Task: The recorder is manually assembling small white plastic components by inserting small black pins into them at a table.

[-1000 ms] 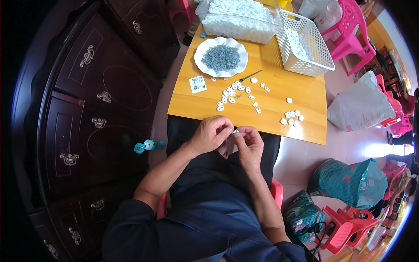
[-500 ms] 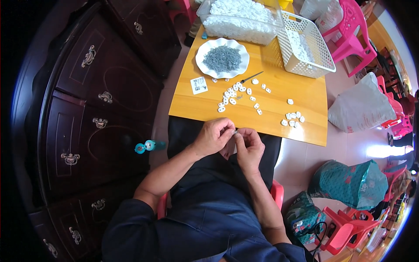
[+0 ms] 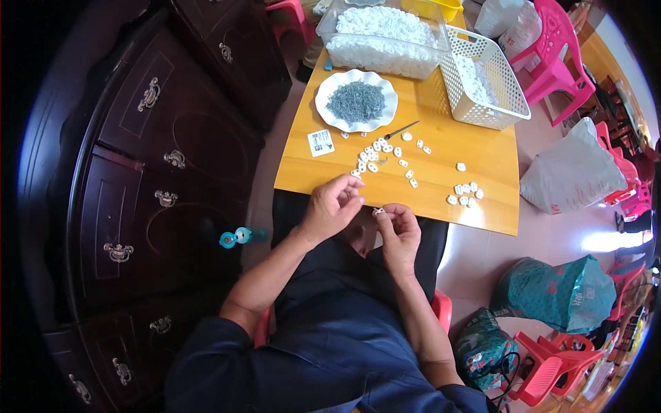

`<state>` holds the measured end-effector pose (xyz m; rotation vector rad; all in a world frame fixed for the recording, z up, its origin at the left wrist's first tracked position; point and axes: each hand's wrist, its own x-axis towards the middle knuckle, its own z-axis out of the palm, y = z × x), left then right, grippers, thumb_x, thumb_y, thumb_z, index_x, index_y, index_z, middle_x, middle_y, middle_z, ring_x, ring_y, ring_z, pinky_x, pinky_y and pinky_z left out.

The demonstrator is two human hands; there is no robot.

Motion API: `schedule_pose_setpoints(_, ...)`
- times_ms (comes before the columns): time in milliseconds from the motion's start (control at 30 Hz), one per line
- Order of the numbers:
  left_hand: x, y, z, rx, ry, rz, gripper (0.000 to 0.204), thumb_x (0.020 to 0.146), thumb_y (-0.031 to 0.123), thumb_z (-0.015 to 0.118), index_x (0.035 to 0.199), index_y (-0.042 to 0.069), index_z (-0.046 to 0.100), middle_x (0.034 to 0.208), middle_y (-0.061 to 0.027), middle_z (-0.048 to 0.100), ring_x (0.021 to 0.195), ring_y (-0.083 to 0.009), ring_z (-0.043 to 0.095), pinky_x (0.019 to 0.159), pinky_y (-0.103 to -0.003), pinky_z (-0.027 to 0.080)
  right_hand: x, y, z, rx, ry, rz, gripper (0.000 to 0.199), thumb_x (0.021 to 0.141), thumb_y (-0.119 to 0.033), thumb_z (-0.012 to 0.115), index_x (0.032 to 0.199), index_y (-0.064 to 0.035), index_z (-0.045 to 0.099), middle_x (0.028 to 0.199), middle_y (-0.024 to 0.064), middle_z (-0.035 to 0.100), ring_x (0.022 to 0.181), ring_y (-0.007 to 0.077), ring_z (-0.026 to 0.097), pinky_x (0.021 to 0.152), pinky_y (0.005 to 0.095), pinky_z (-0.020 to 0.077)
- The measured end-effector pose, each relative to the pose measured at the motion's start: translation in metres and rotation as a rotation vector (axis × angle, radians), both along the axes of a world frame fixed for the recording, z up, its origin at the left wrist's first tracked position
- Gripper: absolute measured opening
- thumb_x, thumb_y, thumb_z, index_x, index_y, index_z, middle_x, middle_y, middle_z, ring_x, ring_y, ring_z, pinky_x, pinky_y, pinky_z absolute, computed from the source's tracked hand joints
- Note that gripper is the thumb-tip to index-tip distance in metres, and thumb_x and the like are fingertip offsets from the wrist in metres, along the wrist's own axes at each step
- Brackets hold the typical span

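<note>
My right hand [image 3: 401,237], just off the table's near edge, pinches a small white plastic piece [image 3: 378,212] between thumb and fingers. To its left, my left hand [image 3: 333,210] is raised with thumb and fingers apart, and I see nothing in it. Its fingertips come close to a loose cluster of white two-hole pieces [image 3: 372,167] on the table [image 3: 303,175]. Several more white pieces [image 3: 464,188] lie in a group at the right. Beyond the cluster is a white scalloped plate [image 3: 326,117] heaped with thin grey bits [image 3: 355,102], perhaps nails or pins.
A slim dark tool [image 3: 401,130] and a white printed card [image 3: 320,143] lie near the plate. At the back stand a clear bin [image 3: 444,47] and a perforated basket [image 3: 513,113], both containing white pieces. Dark cabinets [image 3: 206,227] flank the left; bags [image 3: 558,292] and chairs fill the right.
My left hand has parted from my right hand and moved left and toward the table, its fingers spreading. The right hand keeps the white piece, now more visible. The whole view has shifted slightly.
</note>
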<state>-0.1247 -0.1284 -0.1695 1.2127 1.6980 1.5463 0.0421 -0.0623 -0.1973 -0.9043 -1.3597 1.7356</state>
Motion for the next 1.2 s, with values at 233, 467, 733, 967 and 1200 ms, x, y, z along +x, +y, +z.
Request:
schedule_pose_setpoints(233,-0.008,0.006,-0.001,-0.039,0.780,0.237,0.025,0.085,0.011,0.077,0.107,0.004,0.068,0.090,-0.0087,0.066,0.077,-0.0287,0.068,0.068,-0.041,0.055,-0.002,0.002,0.005,-0.145,0.114,0.024,0.016,0.097,0.000,0.067,0.112,-0.0012,0.061,0.095,0.0080,0.074,0.077,0.0081,0.063,0.071,0.0213,0.0516)
schedule_pose_setpoints(467,-0.012,0.007,-0.013,-0.082,0.801,0.198,0.018,0.086,0.014,0.075,0.103,0.009,0.071,0.091,-0.0075,0.065,0.081,-0.0301,0.068,0.069,-0.043,0.055,0.000,0.001,0.005,-0.202,0.144,0.009,0.013,0.098,-0.003,0.068,0.109,-0.0020,0.062,0.092,0.0039,0.073,0.074,0.0060,0.061,0.068,0.0193,0.0497)
schedule_pose_setpoints(733,-0.004,0.012,-0.002,-0.045,0.770,0.210,0.025,0.086,0.014,0.075,0.110,0.008,0.071,0.094,-0.0083,0.066,0.083,-0.0299,0.069,0.070,-0.042,0.056,0.003,0.002,0.000,-0.201,0.160,0.016,0.013,0.099,-0.003,0.066,0.111,-0.0026,0.061,0.095,0.0078,0.074,0.073,0.0077,0.062,0.069,0.0212,0.0504)
schedule_pose_setpoints(967,-0.001,0.016,-0.007,-0.082,0.799,0.142,0.020,0.087,0.013,0.075,0.105,0.006,0.071,0.094,-0.0100,0.065,0.085,-0.0301,0.069,0.071,-0.041,0.056,0.003,0.003,0.002,-0.223,0.154,0.001,0.012,0.099,-0.003,0.067,0.110,-0.0040,0.062,0.094,0.0070,0.074,0.072,0.0074,0.062,0.069,0.0209,0.0499)
schedule_pose_setpoints(1200,-0.005,0.006,-0.011,0.046,0.390,0.125,0.011,0.091,0.006,0.070,0.101,0.003,0.068,0.088,-0.0077,0.068,0.073,-0.0210,0.067,0.064,-0.033,0.053,0.007,0.004,0.008,-0.220,0.167,-0.028,0.012,0.098,-0.005,0.068,0.109,-0.0045,0.063,0.094,0.0063,0.074,0.073,0.0077,0.062,0.069,0.0207,0.0493)
